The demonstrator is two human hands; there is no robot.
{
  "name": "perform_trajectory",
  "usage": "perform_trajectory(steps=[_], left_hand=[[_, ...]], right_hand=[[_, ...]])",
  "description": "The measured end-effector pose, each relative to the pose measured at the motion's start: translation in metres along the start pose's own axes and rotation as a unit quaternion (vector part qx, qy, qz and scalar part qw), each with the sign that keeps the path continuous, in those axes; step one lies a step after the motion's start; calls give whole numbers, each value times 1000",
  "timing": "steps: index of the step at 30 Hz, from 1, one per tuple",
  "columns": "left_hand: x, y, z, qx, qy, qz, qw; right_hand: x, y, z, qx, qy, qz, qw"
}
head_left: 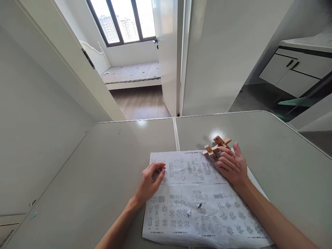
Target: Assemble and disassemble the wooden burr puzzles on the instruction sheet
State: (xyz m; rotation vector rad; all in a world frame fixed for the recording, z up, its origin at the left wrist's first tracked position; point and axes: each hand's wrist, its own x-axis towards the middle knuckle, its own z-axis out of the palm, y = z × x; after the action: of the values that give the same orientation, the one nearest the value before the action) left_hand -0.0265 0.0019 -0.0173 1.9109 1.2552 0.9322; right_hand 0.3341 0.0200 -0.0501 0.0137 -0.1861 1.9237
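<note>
My left hand (pixel 153 177) rests over the left edge of a large printed paper sheet (pixel 181 192). Its fingers are bent, with a gap between them and the thumb, and nothing shows in it. At the sheet's top right corner, my right hand (pixel 232 166) lies on its side, fingers loosely curled and thumb raised apart from them. Its fingertips are close against interlocking wooden puzzle pieces. One cross-shaped wooden cluster (pixel 211 151) sits at the paper's edge; just behind it is another group of wooden pieces (pixel 222 141), partly hidden by the fingers. Whether the fingers touch the wood, I cannot tell.
Two small dark and pale scraps (pixel 199 205) lie on the sheet. The pale table (pixel 124 148) has a seam down its middle. Beyond it are an open door (pixel 168 52), a bed (pixel 135 72) under a window, and a white cabinet (pixel 295 71) at right.
</note>
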Motion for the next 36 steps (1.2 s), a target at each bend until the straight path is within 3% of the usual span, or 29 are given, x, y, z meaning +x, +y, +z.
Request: perform_trajectory(steps=[8,12,20,26,31,34,36], left_hand=[[0,0,-1,7,0,3,1000],[1,2,-1,7,0,1,1000],[0,-1,-2,7,-13,-2,1000],[-1,-2,-1,9,-13,-5,1000],[-1,-1,-1,8,-13,-1,1000],[-2,-2,-1,9,-16,3,1000],[-2,-4,-1,13,-17,4,1000]], right_hand=[[0,10,11,-85,126,-75,985],[0,9,9,-130,114,-80,982],[2,6,3,-63,125,-85,986],[2,4,8,-134,110,-87,981],[5,19,22,-321,159,-79,930],[4,40,31,-483,179,-92,852],[2,54,36,-550,156,-77,817]])
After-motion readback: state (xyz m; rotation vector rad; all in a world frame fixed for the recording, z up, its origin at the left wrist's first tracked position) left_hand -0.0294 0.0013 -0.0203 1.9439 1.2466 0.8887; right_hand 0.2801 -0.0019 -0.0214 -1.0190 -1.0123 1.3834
